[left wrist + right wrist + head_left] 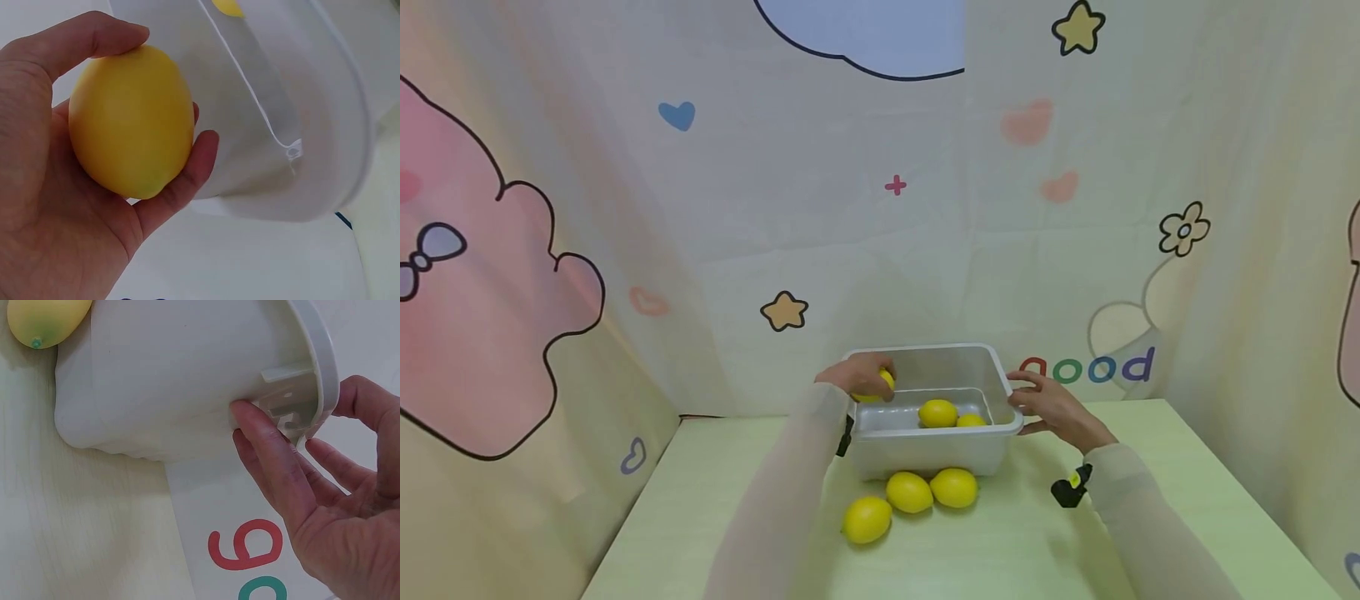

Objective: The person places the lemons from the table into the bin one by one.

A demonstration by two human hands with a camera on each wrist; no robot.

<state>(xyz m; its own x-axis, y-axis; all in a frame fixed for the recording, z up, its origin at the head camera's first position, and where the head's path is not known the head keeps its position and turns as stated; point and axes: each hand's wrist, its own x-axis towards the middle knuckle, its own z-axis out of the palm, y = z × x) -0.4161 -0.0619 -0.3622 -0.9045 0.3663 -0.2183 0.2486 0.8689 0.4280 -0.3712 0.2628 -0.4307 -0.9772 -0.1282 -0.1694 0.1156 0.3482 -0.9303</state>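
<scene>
My left hand grips a yellow lemon, its thumb on one side and fingers curled round the other. It holds the lemon inside the upper left end of a white plastic bin. At the bin's right end, my right hand holds the rim, with fingertips against the outer wall by the handle. Inside the bin lie two lemons: one lemon in plain sight, and another lemon partly hidden behind the front rim.
Three more lemons sit on the pale table before the bin: one lemon at front left, a middle lemon and a right lemon close to the bin's front wall. A printed curtain hangs behind.
</scene>
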